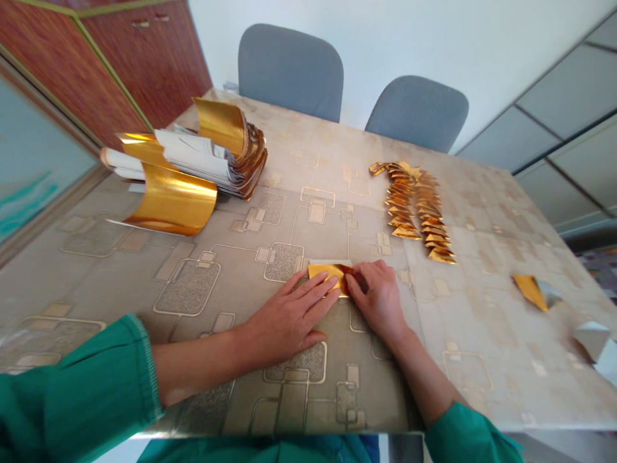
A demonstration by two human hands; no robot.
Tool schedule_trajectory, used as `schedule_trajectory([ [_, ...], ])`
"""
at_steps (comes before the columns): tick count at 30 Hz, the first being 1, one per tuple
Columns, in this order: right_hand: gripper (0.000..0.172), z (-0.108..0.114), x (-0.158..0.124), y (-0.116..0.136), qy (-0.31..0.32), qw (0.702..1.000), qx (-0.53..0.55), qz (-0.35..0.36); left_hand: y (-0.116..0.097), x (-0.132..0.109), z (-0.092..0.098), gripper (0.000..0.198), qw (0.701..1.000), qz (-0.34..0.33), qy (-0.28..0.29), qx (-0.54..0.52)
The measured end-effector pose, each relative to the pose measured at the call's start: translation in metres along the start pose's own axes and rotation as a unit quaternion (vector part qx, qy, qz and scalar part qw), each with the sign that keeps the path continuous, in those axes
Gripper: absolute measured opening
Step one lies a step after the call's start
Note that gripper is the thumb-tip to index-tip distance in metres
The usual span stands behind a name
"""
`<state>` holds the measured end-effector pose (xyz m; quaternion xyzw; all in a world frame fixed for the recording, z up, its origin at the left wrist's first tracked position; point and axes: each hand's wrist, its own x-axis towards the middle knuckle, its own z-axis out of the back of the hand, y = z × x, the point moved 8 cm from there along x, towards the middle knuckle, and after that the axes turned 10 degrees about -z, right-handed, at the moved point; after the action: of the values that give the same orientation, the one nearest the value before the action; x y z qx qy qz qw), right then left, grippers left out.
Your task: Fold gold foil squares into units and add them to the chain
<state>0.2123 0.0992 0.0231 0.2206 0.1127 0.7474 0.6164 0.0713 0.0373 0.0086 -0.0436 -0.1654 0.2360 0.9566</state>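
One small gold foil sheet (324,272) lies on the table directly under my fingers, white backing showing along its far edge, a dark crease at the end nearest my right hand. Left hand (288,318) rests palm-down, its fingers (313,297) extended and flat across the sheet: pressing, not clenched. Right hand (378,301) is curled, its fingertips (350,275) on the sheet's right end. Whether they actually pinch the foil I cannot tell; the hand hides the contact.

Done so far: a long, curving double row of folded gold triangles (415,209), overlapping one another, well ahead of my right fingertips.

Left, going by how things lie: a pile of curling gold-and-white sheets (197,154) well ahead of my left fingertips, with a large curled gold sheet (171,199) at its near side and white paper rolls (123,161) past it, further left. A brown-edged curved stack (253,164) sits at the pile's right end; its layers are hard to tell apart.

Far right of my right hand, one gold scrap (530,290) and a silver-white piece (594,341) lie apart from the row.

Under everything, a beige patterned table cover (482,321). Green sleeves (72,399) cover both forearms nearest me. Two gray chairs (289,71) stand beyond the table's far edge.
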Motion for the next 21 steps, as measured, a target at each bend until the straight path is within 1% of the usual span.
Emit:
schedule_trajectory([
  [6,0.014,0.0003,0.0017,-0.0028,0.007,1.000,0.007,-0.014,-0.0012,0.0016,0.0009,0.065,1.000,-0.005,0.004,-0.003],
  [11,0.012,0.0003,0.0026,-0.0039,-0.010,0.999,0.000,-0.042,-0.0004,0.0012,-0.0015,0.069,1.000,0.002,0.014,-0.007],
  [15,0.009,-0.0013,0.0030,-0.0030,-0.009,0.999,0.001,-0.045,0.0004,0.0012,-0.0034,0.069,1.000,0.006,0.022,-0.013],
  [21,0.013,-0.0012,0.0025,-0.0008,-0.018,0.999,-0.019,-0.038,0.0004,0.0010,-0.0023,0.071,1.000,0.010,0.017,-0.007],
])
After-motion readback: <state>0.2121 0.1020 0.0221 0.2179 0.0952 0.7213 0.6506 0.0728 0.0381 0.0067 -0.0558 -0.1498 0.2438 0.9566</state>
